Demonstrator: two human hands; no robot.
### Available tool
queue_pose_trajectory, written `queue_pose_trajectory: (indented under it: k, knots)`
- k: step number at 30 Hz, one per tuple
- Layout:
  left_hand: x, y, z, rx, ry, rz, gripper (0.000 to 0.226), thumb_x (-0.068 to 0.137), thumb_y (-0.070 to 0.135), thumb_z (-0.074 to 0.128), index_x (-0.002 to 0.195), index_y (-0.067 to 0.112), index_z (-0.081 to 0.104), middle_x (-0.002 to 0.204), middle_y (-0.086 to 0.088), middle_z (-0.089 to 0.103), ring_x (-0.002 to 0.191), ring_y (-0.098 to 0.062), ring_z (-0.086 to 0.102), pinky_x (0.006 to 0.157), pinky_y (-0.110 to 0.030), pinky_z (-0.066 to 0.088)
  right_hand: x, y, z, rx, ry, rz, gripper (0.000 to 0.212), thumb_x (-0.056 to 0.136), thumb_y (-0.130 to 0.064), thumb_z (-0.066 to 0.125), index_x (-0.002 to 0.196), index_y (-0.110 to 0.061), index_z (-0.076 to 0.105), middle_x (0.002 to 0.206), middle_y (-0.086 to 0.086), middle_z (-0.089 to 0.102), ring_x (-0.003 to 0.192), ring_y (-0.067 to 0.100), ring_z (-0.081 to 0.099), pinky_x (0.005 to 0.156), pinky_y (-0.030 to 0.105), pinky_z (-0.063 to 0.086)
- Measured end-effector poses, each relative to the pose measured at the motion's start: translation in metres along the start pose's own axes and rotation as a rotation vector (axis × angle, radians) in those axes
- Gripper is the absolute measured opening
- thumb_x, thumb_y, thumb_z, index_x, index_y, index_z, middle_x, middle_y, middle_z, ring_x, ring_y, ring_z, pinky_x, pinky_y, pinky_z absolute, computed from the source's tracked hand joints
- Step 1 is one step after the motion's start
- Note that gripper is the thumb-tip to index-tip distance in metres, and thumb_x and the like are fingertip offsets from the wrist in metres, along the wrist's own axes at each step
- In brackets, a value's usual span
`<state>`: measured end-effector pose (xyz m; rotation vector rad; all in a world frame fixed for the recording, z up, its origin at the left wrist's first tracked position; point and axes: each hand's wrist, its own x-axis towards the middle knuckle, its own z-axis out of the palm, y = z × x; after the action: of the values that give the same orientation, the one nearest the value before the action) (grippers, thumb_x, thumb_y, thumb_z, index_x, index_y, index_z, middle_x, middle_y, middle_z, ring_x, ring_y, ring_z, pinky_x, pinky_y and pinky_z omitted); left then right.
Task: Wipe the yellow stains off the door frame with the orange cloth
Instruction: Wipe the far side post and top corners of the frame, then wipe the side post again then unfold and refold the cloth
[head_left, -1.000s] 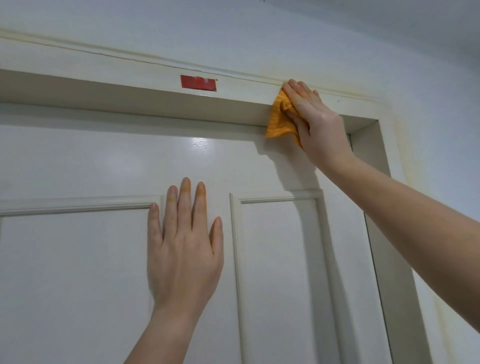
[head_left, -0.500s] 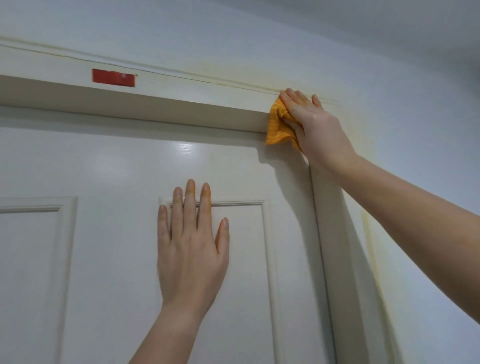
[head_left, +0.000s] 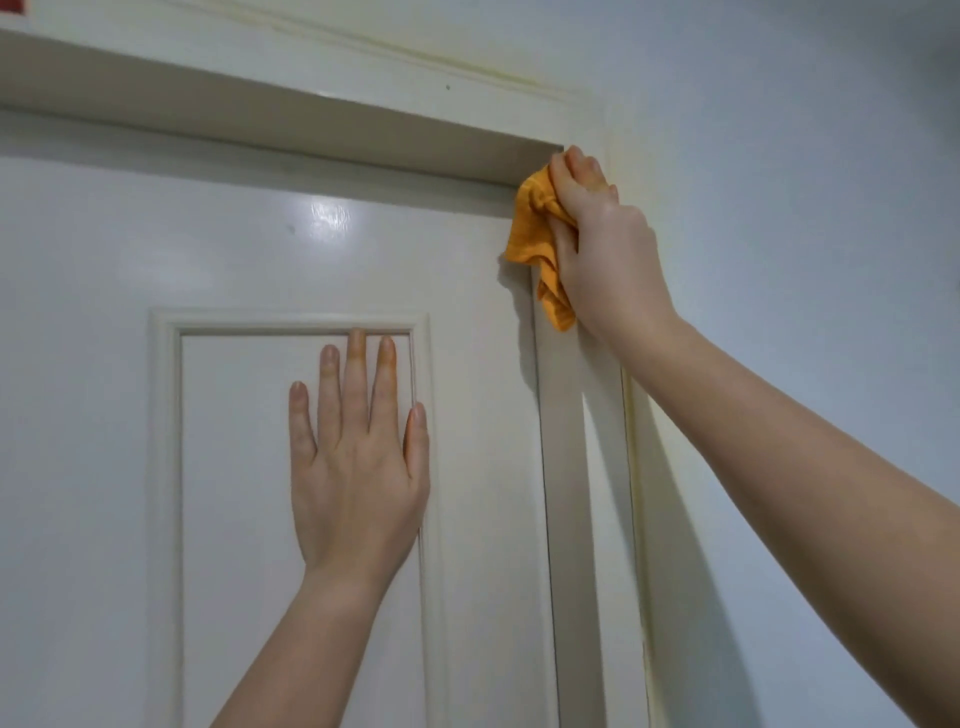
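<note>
1. Right hand (head_left: 605, 254): fingers (head_left: 582, 166) curled tight around the orange cloth (head_left: 537, 228), bunched and pressed into the top right corner of the door frame (head_left: 563, 467), where lintel meets upright. A loose tail of cloth hangs below the palm, against the upright's inner edge.
2. Left hand (head_left: 358, 467): flat and spread on the door (head_left: 234, 234), holding nothing, fingertips touching the raised moulding (head_left: 291, 322) of the panel; orange tint on the middle fingertips. Well apart from the cloth, to its lower left.
3. Yellow stains (head_left: 631, 415): faint streak running down the outer edge of the upright, directly below the right hand; another faint line above the lintel, up and to the left.
4. Deciding relation: long axis of the nearest streak vertical, lying straight down from the cloth and slightly toward the wall (head_left: 779, 156) side. Right hand much nearer, already on the frame.
5. Likely next: a downward stroke along the upright, pressure held toward its outer edge; left hand probably only bracing.
</note>
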<state>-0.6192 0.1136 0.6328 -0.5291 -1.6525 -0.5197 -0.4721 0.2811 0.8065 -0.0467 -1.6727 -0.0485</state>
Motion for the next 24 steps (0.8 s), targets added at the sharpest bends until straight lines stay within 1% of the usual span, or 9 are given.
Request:
queue_pose_trajectory:
  k: [2, 5, 7, 10, 12, 16, 18, 20, 24]
  knots:
    - [-0.013, 0.001, 0.002, 0.013, -0.026, 0.002, 0.068, 0.115, 0.048, 0.017, 0.176, 0.021, 0.004, 0.185, -0.004, -0.001, 0.171, -0.024, -0.002, 0.138, -0.053, 0.004, -0.021, 0.001, 0.009, 0.016, 0.002, 0.009, 0.054, 0.106, -0.009, 0.041, 0.160, -0.016, 0.035, 0.169, 0.007, 0.028, 0.157, 0.025, 0.023, 0.122, 0.041, 0.031]
    - [-0.028, 0.001, 0.004, 0.022, -0.030, 0.033, 0.068, 0.115, 0.050, 0.017, 0.176, 0.022, 0.003, 0.185, -0.004, 0.000, 0.171, -0.024, -0.002, 0.138, -0.052, 0.003, -0.051, 0.004, 0.012, 0.044, 0.017, 0.021, 0.052, 0.109, -0.012, 0.041, 0.160, -0.017, 0.035, 0.169, 0.006, 0.026, 0.158, 0.022, 0.020, 0.126, 0.030, 0.018]
    - [-0.040, 0.001, 0.004, 0.023, -0.041, 0.044, 0.069, 0.115, 0.051, 0.016, 0.176, 0.022, 0.002, 0.185, -0.004, -0.001, 0.171, -0.025, -0.003, 0.138, -0.053, 0.002, -0.075, 0.004, 0.016, 0.055, 0.018, 0.022, 0.051, 0.110, -0.013, 0.041, 0.161, -0.017, 0.034, 0.170, 0.006, 0.026, 0.159, 0.021, 0.018, 0.127, 0.028, 0.015]
    - [-0.059, 0.001, 0.008, 0.025, -0.066, 0.050, 0.070, 0.115, 0.051, 0.019, 0.176, 0.021, 0.001, 0.185, -0.004, -0.002, 0.171, -0.025, -0.004, 0.138, -0.053, 0.002, -0.116, 0.002, 0.024, 0.085, 0.035, 0.034, 0.052, 0.109, -0.010, 0.045, 0.160, -0.014, 0.036, 0.169, 0.008, 0.028, 0.158, 0.023, 0.019, 0.128, 0.042, 0.021]
    - [-0.072, 0.002, 0.011, 0.026, -0.076, 0.054, 0.071, 0.115, 0.050, 0.022, 0.176, 0.019, 0.002, 0.185, -0.004, -0.001, 0.171, -0.024, -0.003, 0.138, -0.052, 0.002, -0.144, 0.002, 0.030, 0.098, 0.060, 0.035, 0.052, 0.107, -0.005, 0.048, 0.158, -0.009, 0.038, 0.167, 0.012, 0.030, 0.157, 0.026, 0.022, 0.127, 0.047, 0.022]
    - [-0.100, 0.001, 0.013, 0.019, -0.125, 0.089, 0.073, 0.116, 0.050, 0.022, 0.175, 0.015, -0.002, 0.185, -0.004, -0.002, 0.171, -0.024, -0.002, 0.138, -0.049, -0.001, -0.206, 0.003, 0.037, 0.103, 0.053, 0.032, 0.055, 0.102, 0.006, 0.052, 0.155, -0.001, 0.040, 0.165, 0.015, 0.033, 0.156, 0.030, 0.025, 0.129, 0.047, 0.017]
    - [-0.110, -0.001, 0.014, 0.012, -0.147, 0.110, 0.075, 0.115, 0.050, 0.023, 0.175, 0.014, -0.004, 0.185, -0.005, -0.004, 0.171, -0.023, -0.003, 0.138, -0.048, -0.002, -0.238, 0.002, 0.037, 0.096, 0.032, 0.036, 0.055, 0.101, 0.008, 0.054, 0.154, 0.001, 0.041, 0.165, 0.015, 0.032, 0.156, 0.030, 0.025, 0.128, 0.049, 0.019]
    - [-0.118, -0.004, 0.014, -0.002, -0.157, 0.130, 0.076, 0.115, 0.049, 0.025, 0.175, 0.013, -0.004, 0.185, -0.005, -0.004, 0.171, -0.023, -0.003, 0.138, -0.047, -0.002, -0.269, -0.001, 0.038, 0.079, 0.014, 0.036, 0.050, 0.103, 0.003, 0.052, 0.152, 0.003, 0.042, 0.164, 0.015, 0.031, 0.156, 0.032, 0.026, 0.127, 0.052, 0.022]
    - [-0.131, -0.010, 0.011, -0.086, -0.177, 0.197, 0.075, 0.115, 0.045, 0.032, 0.175, 0.014, 0.000, 0.185, -0.005, 0.001, 0.171, -0.023, 0.001, 0.138, -0.045, -0.002, -0.335, -0.006, 0.036, 0.030, -0.060, 0.045, 0.043, 0.110, -0.012, 0.039, 0.150, 0.004, 0.045, 0.163, 0.016, 0.032, 0.155, 0.034, 0.028, 0.124, 0.055, 0.028]
